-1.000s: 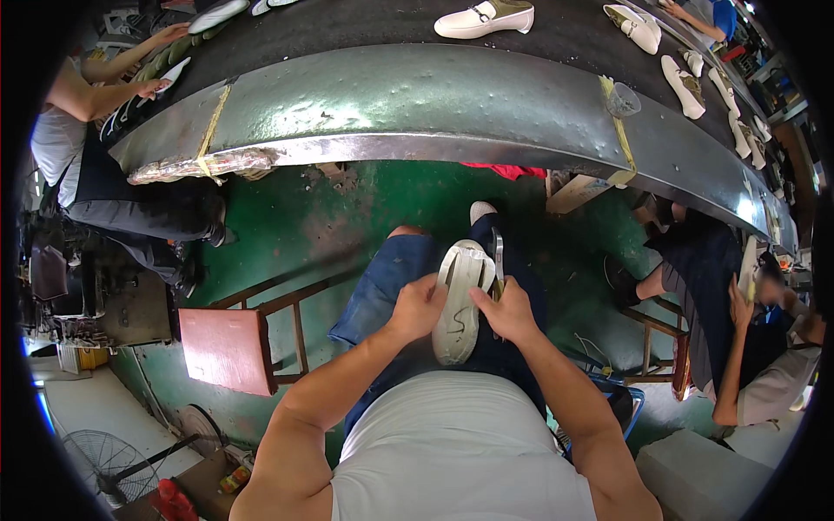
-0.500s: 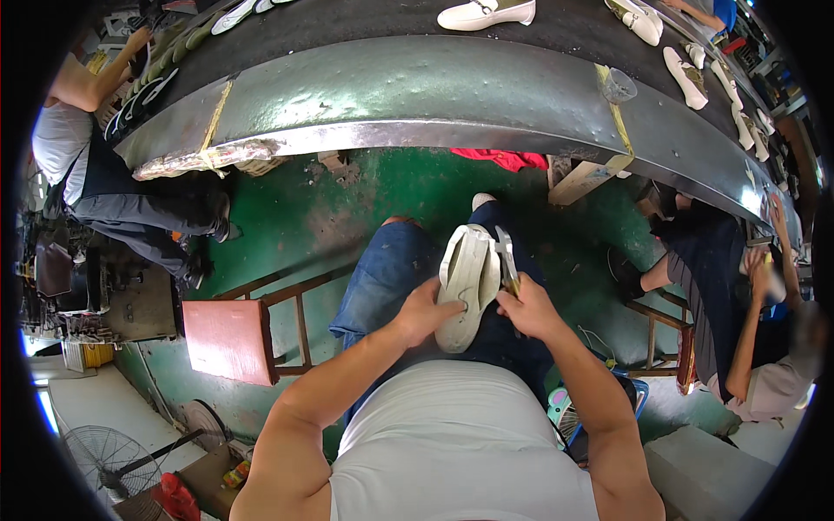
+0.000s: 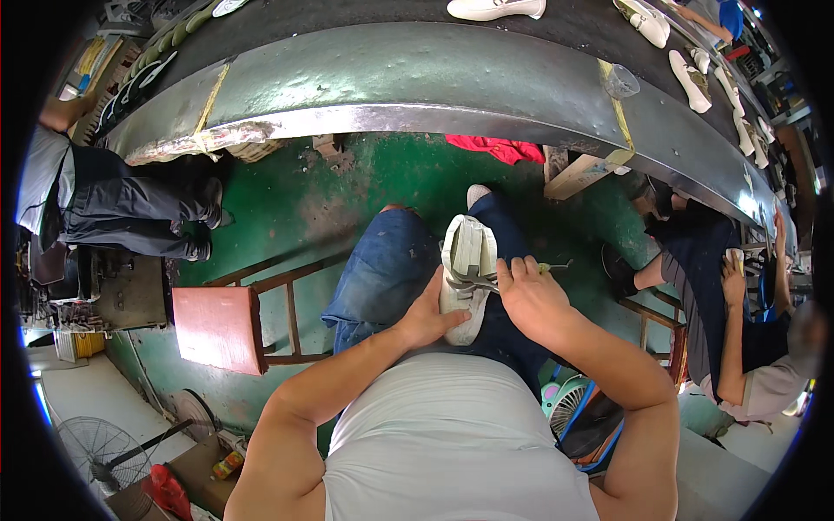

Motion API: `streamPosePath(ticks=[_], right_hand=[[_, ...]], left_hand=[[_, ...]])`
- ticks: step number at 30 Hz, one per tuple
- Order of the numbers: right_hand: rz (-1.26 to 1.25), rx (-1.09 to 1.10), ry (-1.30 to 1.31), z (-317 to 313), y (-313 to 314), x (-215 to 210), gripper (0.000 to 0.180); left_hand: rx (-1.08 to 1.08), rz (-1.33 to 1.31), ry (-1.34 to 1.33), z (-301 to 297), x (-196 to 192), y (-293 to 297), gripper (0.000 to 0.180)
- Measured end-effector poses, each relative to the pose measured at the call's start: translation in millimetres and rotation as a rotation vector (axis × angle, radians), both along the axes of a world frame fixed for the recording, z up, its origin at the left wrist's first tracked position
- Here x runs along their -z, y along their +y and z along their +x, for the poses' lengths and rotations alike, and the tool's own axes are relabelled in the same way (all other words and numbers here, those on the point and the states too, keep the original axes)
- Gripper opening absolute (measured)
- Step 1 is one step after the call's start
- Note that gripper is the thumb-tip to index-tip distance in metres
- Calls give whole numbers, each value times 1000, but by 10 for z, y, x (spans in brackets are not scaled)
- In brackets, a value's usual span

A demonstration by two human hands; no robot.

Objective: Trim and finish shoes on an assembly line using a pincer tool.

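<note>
A cream-white shoe (image 3: pixel 466 326) rests over my lap, its toe-to-heel length pointing away from me. My left hand (image 3: pixel 426 314) grips its near left side, thumb across the shoe. My right hand (image 3: pixel 532 295) is closed around a grey metal pincer-like tool (image 3: pixel 473 282), whose head lies across the middle of the shoe. Past my right fingers stick out a small yellow-green piece and a thin hooked metal rod (image 3: pixel 560 265); whether they belong to the same tool I cannot tell. My right palm hides most of the handle.
Ahead runs a metal-edged bench (image 3: pixel 391 74) carrying several white shoes (image 3: pixel 497 9). A stool with a pinkish seat (image 3: pixel 217 328) stands left. One person stands at the left (image 3: pixel 130 204), another sits at the right (image 3: pixel 747 347). A small fan (image 3: pixel 566 399) is by my right side.
My right hand has turned inward and brought the tool from beside the shoe across its middle. My left hand stays on the shoe. The person at the left has shifted farther left.
</note>
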State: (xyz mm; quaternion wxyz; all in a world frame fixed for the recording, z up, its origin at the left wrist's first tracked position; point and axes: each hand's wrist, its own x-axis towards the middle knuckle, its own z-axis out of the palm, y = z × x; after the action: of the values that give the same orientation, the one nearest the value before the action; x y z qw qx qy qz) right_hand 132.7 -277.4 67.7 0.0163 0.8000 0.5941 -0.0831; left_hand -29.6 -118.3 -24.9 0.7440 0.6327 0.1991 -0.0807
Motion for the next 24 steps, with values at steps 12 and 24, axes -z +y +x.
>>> streamPosePath(ticks=[12,24], right_hand=[[-460,-34,656,183,443,-214,27],[-303,203,899,-5,211,-50,28]], left_hand=[[-169,-702,-136,51,-132,202,72],[-476,340,369,363,227,86,58]])
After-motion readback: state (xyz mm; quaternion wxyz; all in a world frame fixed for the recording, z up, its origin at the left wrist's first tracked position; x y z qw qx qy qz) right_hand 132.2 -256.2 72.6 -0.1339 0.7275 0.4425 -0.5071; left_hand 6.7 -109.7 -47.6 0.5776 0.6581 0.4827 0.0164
